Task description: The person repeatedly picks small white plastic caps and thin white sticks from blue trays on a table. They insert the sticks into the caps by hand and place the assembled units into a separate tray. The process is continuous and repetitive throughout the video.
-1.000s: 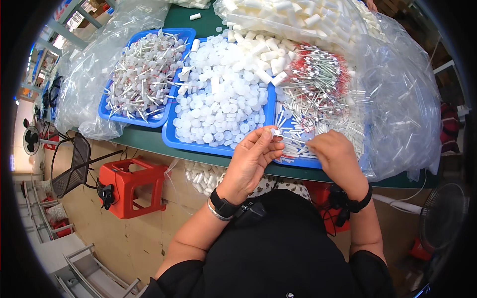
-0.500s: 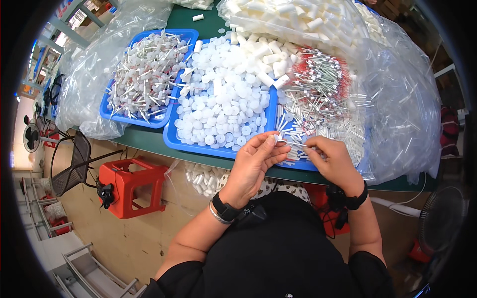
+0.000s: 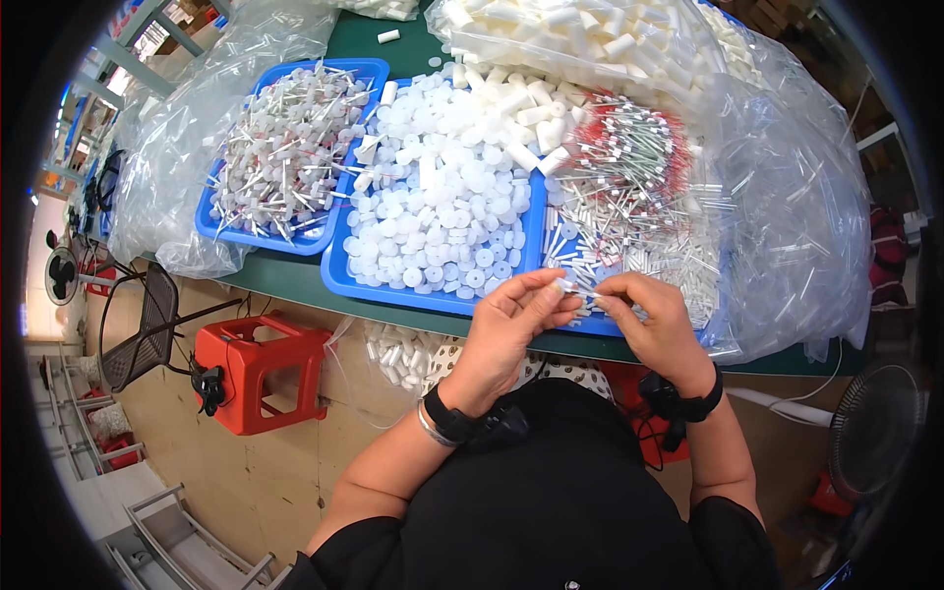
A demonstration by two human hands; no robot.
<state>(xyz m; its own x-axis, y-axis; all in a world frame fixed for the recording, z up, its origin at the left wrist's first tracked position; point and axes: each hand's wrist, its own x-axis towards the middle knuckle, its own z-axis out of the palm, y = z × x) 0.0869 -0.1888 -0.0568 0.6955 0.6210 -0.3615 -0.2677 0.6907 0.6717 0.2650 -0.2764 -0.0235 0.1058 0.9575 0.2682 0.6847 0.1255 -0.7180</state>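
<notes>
The small white piece (image 3: pixel 567 286) pinched between the two hands, just below the middle of the frame, is too small to make out clearly; it looks like a thin white stick with a tiny cap, held at the near edge of the table. The left hand (image 3: pixel 506 329) has thumb and fingertips closed narrowly on one end, and the right hand (image 3: pixel 654 324) pinches the other end the same way, fingers curled in. Both wrists wear dark bands.

Just above the hands, the middle blue plastic tray (image 3: pixel 339 280) is heaped with small white round discs (image 3: pixel 442 211) and a few short white tubes. To its right lies a loose pile of thin white sticks with red tips (image 3: pixel 629 167); what it rests on is mostly hidden beneath it. In the upper left, a second blue tray (image 3: pixel 369 69) holds a tangle of white discs on sticks (image 3: pixel 280 162).

Clear plastic bags crowd the table: a crumpled one (image 3: pixel 167 147) at left, a large one of white foam cylinders (image 3: pixel 590 39) cut off by the upper edge, and another (image 3: pixel 796 226) draped at right, its contents blurred.

Below the dark green table edge (image 3: pixel 275 285) stand a red plastic stool (image 3: pixel 261 374) and a black mesh chair (image 3: pixel 138 329); a fan (image 3: pixel 870 428) is half lost in the lower right rim.
</notes>
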